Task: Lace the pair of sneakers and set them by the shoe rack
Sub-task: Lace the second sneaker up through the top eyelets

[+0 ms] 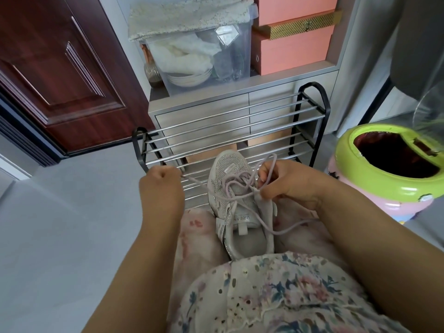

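While the head camera is looking down at the lap, a pale grey mesh sneaker with glittery trim (pixel 236 207) is lying on the person's knees, toe pointing away toward the black-framed shoe rack with chrome rails (pixel 230 131) just beyond the fingertips. The left hand (pixel 163 181) is curling into a closed fist around one end of the lilac round shoelace (pixel 242 188), pulling it taut out to the side. The right hand (pixel 286 181) is pinching the lace between thumb and forefinger right over the eyelets, with a loop rising above those fingers and a loose tail trailing toward the wrist.

Judging by the crossings over the tongue, lacing is well under way but not finished, and nothing is standing by the rack yet. The second sneaker is not showing anywhere. How many eyelets are threaded is hard to make out under the tangle of lace.
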The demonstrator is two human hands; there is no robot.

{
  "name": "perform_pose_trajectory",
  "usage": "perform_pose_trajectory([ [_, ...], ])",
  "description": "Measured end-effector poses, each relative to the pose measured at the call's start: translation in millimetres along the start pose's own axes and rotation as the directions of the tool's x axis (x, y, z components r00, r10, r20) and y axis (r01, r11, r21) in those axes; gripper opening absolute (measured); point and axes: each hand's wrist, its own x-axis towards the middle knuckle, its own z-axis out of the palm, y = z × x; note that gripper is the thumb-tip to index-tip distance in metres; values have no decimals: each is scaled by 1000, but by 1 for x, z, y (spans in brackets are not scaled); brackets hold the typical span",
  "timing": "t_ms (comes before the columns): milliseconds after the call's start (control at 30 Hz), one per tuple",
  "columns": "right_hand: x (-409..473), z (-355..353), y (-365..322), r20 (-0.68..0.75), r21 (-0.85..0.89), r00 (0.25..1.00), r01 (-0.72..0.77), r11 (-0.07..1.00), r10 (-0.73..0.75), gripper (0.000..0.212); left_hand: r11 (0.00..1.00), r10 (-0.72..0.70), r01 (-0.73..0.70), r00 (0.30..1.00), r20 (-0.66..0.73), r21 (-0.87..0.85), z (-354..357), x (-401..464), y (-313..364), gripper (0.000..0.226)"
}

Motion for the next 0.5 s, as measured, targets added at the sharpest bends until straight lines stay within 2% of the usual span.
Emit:
perform_pose_trajectory([
  [67,0,0,0,-1,5,1000,8,1000,-8,34,993,98,-102,993,64,57,6,-10,2,19],
  [100,0,0,0,-1,6,1000,12,1000,-12,34,984,157,-167,978,141,67,9,-15,4,20],
  [200,-1,0,-1,7,6,1000,20,1000,-20,34,875,311,-437,837,451,208,21,-24,2,23],
  [300,-2,1,-1,12,0,999,37,999,-37,35,724,329,-599,736,592,342,35,-23,-7,14],
  [367,-2,1,-1,11,-1,999,49,999,-49,35,702,306,-620,706,638,350,40,-20,-11,20],
  [433,-2,1,-1,12,-2,998,56,998,-56,37,776,294,-570,705,646,269,40,-22,-9,22],
  [500,-3,1,-1,6,-8,999,53,999,-53,39,882,286,-448,755,590,146,34,-25,-1,25],
])
